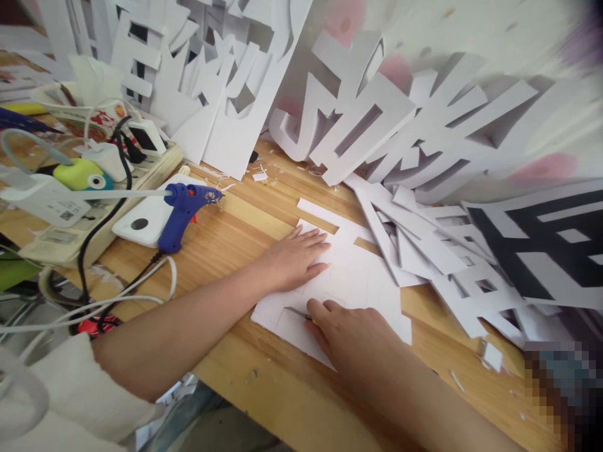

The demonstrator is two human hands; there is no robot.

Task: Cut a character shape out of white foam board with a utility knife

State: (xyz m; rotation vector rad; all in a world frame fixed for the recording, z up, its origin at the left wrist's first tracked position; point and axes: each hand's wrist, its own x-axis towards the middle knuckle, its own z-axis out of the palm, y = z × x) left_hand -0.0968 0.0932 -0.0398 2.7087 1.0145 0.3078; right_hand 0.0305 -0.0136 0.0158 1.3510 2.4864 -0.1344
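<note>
Risk 1: the cutter (298,311) slips. Its tip points toward 9 o'clock from my right hand (351,333), and my left wrist lies just past it at 10 o'clock. If the tip jumps out of the cut, it travels toward that forearm.

Risk 2: the white sheet (362,285) shifts. It is pinned only at its upper left, and its lower corner lies close to the edge of the table (264,376) at 6 o'clock. Pressing sideways on the cutter could rotate the sheet and spoil the line.

Risk 3: the pile of cut-outs (424,245) overlaps the sheet's edge at 2 o'clock, so a nudge could slide loose strips onto the work.

Hands: my left hand (296,256) lies flat, palm down on the sheet, with the fingers stretched toward 2 o'clock and holding nothing. My right hand is closed around the cutter. The grip is mostly hidden under the knuckles, so the cutter is probably a thin craft knife, but I cannot confirm that.

Position: the sheet lies flat under both hands. The left hand is at 11 o'clock from the right, with a short gap between them. The glue gun (181,213) lies well apart, at 10 o'clock from the left hand.
</note>
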